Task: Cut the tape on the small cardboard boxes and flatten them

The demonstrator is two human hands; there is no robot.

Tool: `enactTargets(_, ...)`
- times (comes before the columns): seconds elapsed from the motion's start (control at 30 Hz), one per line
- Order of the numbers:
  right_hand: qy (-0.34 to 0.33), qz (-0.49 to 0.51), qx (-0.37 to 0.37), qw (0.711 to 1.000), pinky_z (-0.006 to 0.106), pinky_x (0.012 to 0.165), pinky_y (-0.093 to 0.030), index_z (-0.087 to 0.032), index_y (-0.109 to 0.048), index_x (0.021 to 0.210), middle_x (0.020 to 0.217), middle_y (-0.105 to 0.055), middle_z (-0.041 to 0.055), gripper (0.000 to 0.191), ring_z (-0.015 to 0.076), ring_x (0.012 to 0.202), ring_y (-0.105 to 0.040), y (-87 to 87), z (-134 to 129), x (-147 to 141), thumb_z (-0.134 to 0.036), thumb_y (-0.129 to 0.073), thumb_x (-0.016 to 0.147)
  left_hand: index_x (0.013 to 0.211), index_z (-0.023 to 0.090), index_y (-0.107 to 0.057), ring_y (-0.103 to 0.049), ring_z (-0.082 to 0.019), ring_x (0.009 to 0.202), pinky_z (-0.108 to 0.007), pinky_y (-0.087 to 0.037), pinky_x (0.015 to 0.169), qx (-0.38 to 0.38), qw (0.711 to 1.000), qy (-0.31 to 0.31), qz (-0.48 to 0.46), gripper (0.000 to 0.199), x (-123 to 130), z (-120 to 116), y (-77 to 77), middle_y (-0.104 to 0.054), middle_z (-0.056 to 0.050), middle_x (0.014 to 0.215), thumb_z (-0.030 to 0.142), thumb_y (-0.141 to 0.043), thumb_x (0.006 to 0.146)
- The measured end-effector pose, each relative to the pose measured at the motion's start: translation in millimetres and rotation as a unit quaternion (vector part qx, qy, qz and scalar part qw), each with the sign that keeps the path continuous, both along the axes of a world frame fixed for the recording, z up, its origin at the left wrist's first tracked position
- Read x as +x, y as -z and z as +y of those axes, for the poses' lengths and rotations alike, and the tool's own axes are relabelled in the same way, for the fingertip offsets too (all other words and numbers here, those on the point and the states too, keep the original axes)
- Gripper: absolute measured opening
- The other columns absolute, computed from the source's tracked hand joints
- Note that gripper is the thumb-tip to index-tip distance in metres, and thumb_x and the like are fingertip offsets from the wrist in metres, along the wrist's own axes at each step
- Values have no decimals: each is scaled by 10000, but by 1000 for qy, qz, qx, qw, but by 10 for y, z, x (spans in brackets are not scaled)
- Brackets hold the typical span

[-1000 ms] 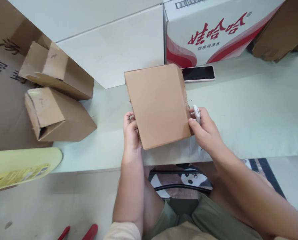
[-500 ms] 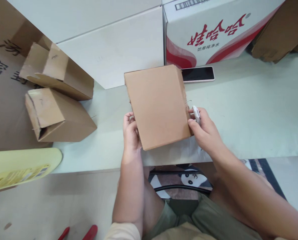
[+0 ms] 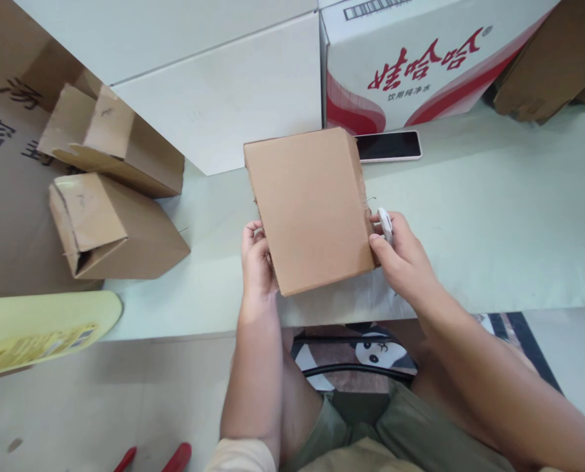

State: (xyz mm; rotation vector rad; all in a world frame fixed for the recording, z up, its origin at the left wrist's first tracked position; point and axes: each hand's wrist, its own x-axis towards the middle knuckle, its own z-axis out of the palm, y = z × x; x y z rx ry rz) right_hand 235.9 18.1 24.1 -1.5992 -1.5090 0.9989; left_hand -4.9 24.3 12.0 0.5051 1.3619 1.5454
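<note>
A brown cardboard box (image 3: 312, 210) stands in front of me, its plain top face towards me and its right edge ragged. My left hand (image 3: 257, 259) is closed at the box's lower left side, with some fingertips hidden behind it. At the lower right side, my right hand (image 3: 404, 252) is closed around a small white object (image 3: 385, 225), perhaps a small cutter; its exact kind is unclear. The right thumb touches the edge of the box. A phone (image 3: 389, 146) with a dark screen lies behind the box, partly covered by it.
Two smaller cardboard boxes (image 3: 125, 229) stand at the left, near a yellow labelled container (image 3: 51, 328). A large white box (image 3: 233, 98) and a white-and-red carton (image 3: 420, 72) line the back. Folded cardboard (image 3: 547, 72) lies at far right. The pale tabletop (image 3: 493, 229) ends before my knees.
</note>
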Motion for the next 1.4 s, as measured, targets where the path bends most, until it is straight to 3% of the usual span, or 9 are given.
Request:
enactTargets(0.4, 1, -12, -23, 1000, 446, 771, -517, -255, -578, 1210, 1008, -736, 92, 441, 314, 910, -681, -29, 6, -13, -531, -514, 872, 976, 244, -579, -630, -164, 694, -274, -455, 641, -3, 1000, -3, 6, 456, 12, 2, -23, -665, 19, 862, 206, -756, 558)
enactTargets(0.9, 3, -1, 10, 1000, 400, 769, -495, -282, -591, 1185, 895, -711, 40, 327, 269, 851, -654, 17, -15, -11, -454, -549, 910, 995, 251, -593, -655, -169, 709, -281, -471, 643, -9, 1000, -11, 11, 460, 32, -8, -24, -690, 17, 882, 260, -813, 591)
enactTargets(1.2, -1, -24, -13, 1000, 439, 776, -508, -257, -574, 1219, 960, -733, 81, 400, 317, 914, -680, -18, -11, -23, -491, -506, 901, 988, 250, -588, -626, -145, 665, -266, -457, 627, -3, 1000, -9, 12, 450, 48, -13, -36, -669, 32, 858, 246, -795, 588)
enactTargets(1.4, 2, -22, 14, 1000, 386, 725, -487, -272, -583, 1199, 908, -728, 48, 351, 276, 844, -670, 14, -15, -17, -463, -532, 910, 1037, 258, -599, -628, -154, 698, -279, -462, 654, -1, 1000, -6, 13, 471, 31, -21, -18, -667, 21, 897, 238, -797, 610)
